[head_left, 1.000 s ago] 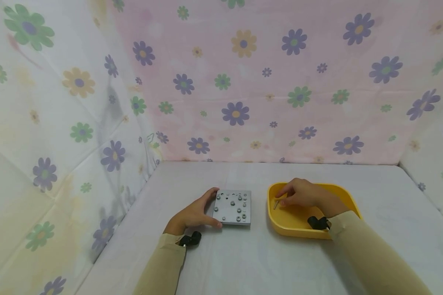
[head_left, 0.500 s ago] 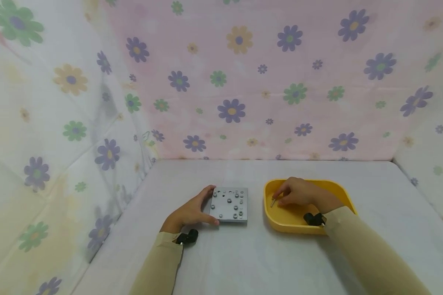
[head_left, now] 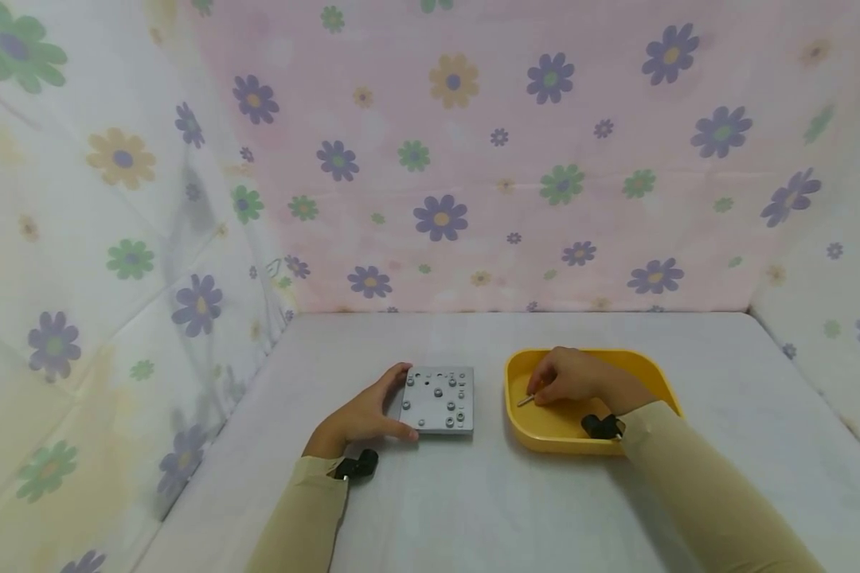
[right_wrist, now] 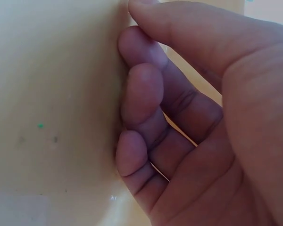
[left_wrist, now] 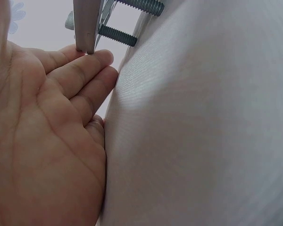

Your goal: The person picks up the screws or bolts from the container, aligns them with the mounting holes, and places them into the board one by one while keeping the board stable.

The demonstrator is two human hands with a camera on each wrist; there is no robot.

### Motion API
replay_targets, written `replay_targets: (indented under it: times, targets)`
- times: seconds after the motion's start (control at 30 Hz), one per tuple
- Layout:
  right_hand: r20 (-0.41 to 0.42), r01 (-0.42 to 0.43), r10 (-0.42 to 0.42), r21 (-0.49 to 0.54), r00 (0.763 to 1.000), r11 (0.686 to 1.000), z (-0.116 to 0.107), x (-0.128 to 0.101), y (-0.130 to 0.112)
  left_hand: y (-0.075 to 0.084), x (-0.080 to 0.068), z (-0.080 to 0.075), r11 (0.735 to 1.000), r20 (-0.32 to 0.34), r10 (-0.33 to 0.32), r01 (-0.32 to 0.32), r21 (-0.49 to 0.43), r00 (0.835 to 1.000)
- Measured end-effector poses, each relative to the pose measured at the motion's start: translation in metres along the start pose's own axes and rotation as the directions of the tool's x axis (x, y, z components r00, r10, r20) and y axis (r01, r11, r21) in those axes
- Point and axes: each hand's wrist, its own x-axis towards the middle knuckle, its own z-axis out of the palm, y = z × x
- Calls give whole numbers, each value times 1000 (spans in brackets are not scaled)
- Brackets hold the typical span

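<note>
In the head view, my left hand [head_left: 364,412] grips a square silver metal plate [head_left: 430,402] by its left side, thumb at the near corner and fingers at the far one. Several socket-head screws and some open holes show on the plate's top. Seen from the left wrist, threaded screw shanks [left_wrist: 119,36] stick out beneath the plate [left_wrist: 87,26]. My right hand [head_left: 573,376] reaches into a yellow tray [head_left: 512,418], thumb and index fingertips pinching one end of a small metal screw [head_left: 525,400]. The right wrist view shows curled fingers [right_wrist: 144,92] near the tray's floor; the screw is hidden there.
Plate and tray stand apart on a white-covered table [head_left: 430,501]. Flower-patterned cloth [head_left: 473,175] closes off the back and both sides. A small black device [head_left: 602,427] sits at my right wrist, another [head_left: 358,464] at the left.
The screw at my right fingertips has tilted from steep to nearly level within the tray. My left hand and the plate stay put; the whole head view shifts slightly.
</note>
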Motion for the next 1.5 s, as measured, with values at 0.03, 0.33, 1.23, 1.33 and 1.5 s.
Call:
replay_targets:
  times: [0.03, 0.33, 1.23, 1.33, 1.5]
  targets:
    - [3, 0, 0, 0, 1000, 1000, 0, 0, 0, 0, 0, 0, 1000, 2, 0, 0, 0, 1000]
    - [11, -25, 25, 20, 1000, 999, 0, -2, -2, 1, 1, 0, 1000, -3, 9, -9, 9, 1000]
    - [-33, -10, 10, -9, 999, 1000, -4, -4, -7, 1, 1, 0, 1000, -3, 18, -18, -2, 1000]
    - [-51, 2, -4, -36, 999, 999, -4, -4, -7, 0, 1, 0, 1000, -5, 14, -14, 1, 1000]
    - [-40, -22, 21, -29, 999, 999, -3, -5, -6, 1, 1, 1, 1000, -10, 6, -6, 11, 1000]
